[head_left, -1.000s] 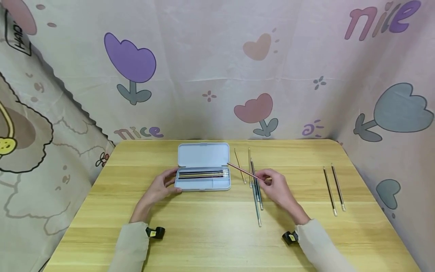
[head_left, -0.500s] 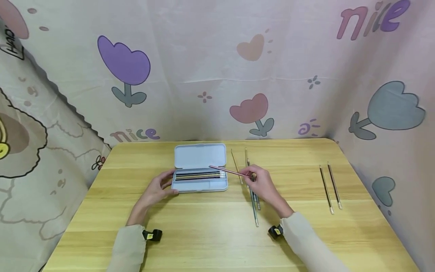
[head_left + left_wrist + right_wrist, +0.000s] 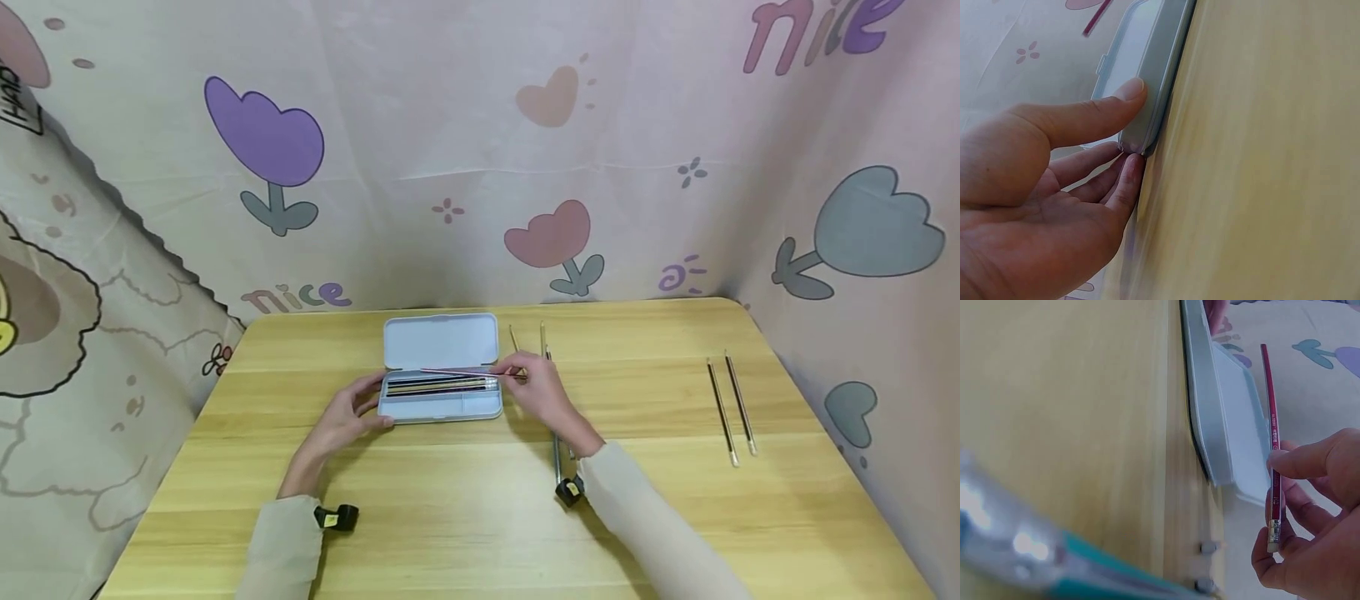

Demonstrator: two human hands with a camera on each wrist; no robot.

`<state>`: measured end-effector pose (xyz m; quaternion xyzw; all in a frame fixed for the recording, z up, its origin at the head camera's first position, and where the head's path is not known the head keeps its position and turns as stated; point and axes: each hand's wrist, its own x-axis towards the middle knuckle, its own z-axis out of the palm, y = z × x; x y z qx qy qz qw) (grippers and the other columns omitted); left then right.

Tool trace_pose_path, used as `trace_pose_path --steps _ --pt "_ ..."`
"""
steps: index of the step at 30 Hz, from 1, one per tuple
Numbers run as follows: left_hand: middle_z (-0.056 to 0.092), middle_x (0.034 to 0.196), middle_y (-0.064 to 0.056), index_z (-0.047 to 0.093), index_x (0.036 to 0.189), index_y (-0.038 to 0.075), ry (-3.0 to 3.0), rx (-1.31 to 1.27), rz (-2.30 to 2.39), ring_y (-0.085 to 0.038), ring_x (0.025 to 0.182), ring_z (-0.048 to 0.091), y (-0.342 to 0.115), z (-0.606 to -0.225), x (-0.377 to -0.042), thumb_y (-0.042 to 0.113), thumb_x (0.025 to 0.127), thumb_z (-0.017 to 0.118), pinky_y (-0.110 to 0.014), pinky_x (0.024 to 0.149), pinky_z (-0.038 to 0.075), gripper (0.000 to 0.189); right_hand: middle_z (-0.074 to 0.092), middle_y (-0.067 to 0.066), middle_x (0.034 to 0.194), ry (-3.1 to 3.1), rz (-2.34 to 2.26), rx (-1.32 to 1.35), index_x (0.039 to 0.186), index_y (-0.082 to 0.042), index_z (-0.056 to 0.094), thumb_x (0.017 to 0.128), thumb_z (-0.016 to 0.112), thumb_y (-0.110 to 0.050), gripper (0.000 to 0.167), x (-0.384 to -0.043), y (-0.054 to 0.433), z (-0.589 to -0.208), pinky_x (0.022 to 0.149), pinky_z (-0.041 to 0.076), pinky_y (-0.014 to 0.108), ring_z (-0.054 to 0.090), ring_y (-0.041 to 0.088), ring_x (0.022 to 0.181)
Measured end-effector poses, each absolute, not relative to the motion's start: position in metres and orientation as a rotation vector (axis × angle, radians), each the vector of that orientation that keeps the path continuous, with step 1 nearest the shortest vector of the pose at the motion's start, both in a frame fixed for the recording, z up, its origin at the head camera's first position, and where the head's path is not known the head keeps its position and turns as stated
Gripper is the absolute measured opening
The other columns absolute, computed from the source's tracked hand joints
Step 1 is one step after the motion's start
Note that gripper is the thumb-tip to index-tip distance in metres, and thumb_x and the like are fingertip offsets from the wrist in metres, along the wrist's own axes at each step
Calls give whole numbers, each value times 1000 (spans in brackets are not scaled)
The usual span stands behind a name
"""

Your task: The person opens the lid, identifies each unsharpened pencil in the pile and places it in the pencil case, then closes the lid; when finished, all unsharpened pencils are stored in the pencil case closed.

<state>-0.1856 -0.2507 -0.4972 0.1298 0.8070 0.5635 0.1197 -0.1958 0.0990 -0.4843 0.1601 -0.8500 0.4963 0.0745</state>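
A light blue pencil case (image 3: 420, 407) lies on the table with its lid (image 3: 440, 342) raised. Several striped pencils (image 3: 435, 387) lie side by side in its back compartment. At the case's left end, my left hand (image 3: 345, 418) grips the corner, thumb on the front wall and fingers against the end, as the left wrist view shows. My right hand (image 3: 542, 392) pinches a red pencil (image 3: 1273, 425) near its white eraser end. That pencil hovers above the case's back edge, roughly level, its other end toward the left.
Right of the case are loose pencils, partly hidden by my right hand, among them a yellow one (image 3: 543, 335) and a teal one (image 3: 557, 458). Two dark pencils (image 3: 722, 412) lie farther right on the wooden table (image 3: 465, 517). A printed curtain (image 3: 420, 100) hangs behind.
My right hand has carried the red pencil leftward, from over the loose pencils to over the case, and the pencil has turned more level. My left hand keeps its place on the case.
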Motion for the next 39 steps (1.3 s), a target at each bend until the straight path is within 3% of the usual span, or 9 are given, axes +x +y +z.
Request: trace_pose_path --steps 13,22,32,39 --pt "40 151 -34 30 156 -9 2333 363 1675 -53 137 43 -253 -500 -186 -12 84 76 -41 111 46 85 74 7 102 -2671 1505 548 100 -3 79 91 69 10 19 -204 64 -476 66 60 21 66 18 86" --pt "40 151 -33 31 157 -7 2355 353 1656 -52 138 43 -252 -498 -185 -10 85 76 -45 112 46 85 76 8 102 -2729 1333 603 96 -4 80 91 71 6 14 -209 47 -482 79 62 26 71 21 92" --pt "40 151 -34 31 156 -7 2359 339 1652 -52 137 44 -252 -498 -184 -11 84 76 -45 113 45 85 75 9 102 -2735 1428 563 102 -1 78 92 71 6 14 -210 49 -486 78 62 25 70 20 91" --pt "41 152 -32 31 157 -6 2355 337 1652 -51 138 43 -254 -497 -184 -9 85 77 -46 114 44 86 75 8 99 -2789 1361 578 97 -2 79 90 72 7 13 -211 54 -485 75 61 23 69 18 88"
